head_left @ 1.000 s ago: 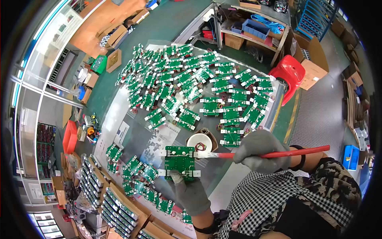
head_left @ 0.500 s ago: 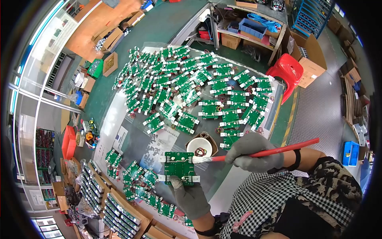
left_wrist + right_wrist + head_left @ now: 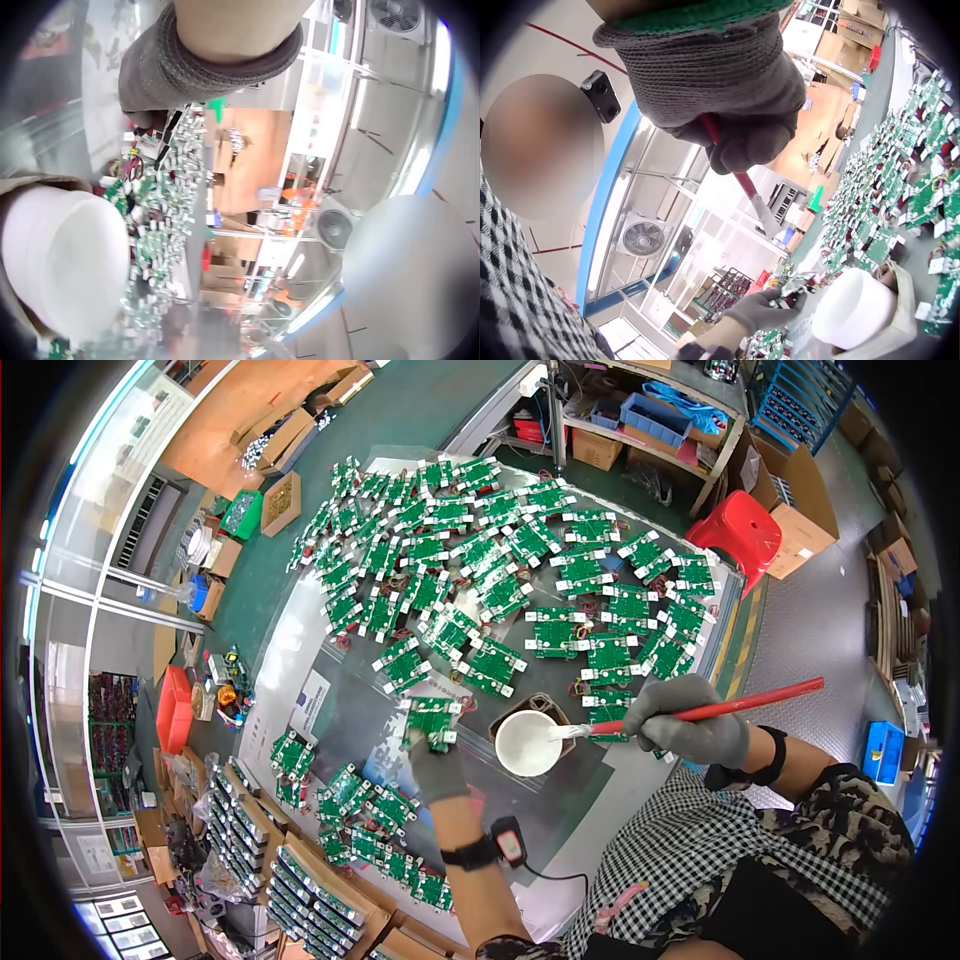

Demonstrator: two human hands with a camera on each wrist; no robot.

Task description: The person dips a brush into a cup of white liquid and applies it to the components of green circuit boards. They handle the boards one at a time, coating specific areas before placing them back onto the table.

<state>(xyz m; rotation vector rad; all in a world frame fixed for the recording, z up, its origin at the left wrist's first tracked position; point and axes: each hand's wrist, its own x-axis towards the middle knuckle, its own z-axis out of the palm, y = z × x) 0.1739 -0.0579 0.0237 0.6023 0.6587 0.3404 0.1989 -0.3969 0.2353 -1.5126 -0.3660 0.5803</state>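
Note:
My gloved left hand [image 3: 437, 772] holds a green circuit board [image 3: 432, 718] by its near edge, over the table just short of the other boards. White tabs and a bundle of thin wires show on that board; in the left wrist view the glove [image 3: 154, 75] hides most of it. My gloved right hand [image 3: 680, 722] grips a red-handled brush [image 3: 750, 700]. The brush's whitened bristles [image 3: 565, 732] reach over the rim of a white cup [image 3: 525, 745]. White residue marks the bristles and ferrule in the right wrist view. The cup sits in a brown holder [image 3: 572, 712].
Many similar circuit boards [image 3: 500, 592] cover the far part of the table. A smaller group of boards [image 3: 370, 810] lies at the near left. Cartons of stacked dark parts [image 3: 310, 900] stand beside the left edge. A red stool [image 3: 740, 532] stands past the right corner.
The left hand has carried the board from in front of the body out toward the far boards. The brush has left the board's right tab and is now at the cup.

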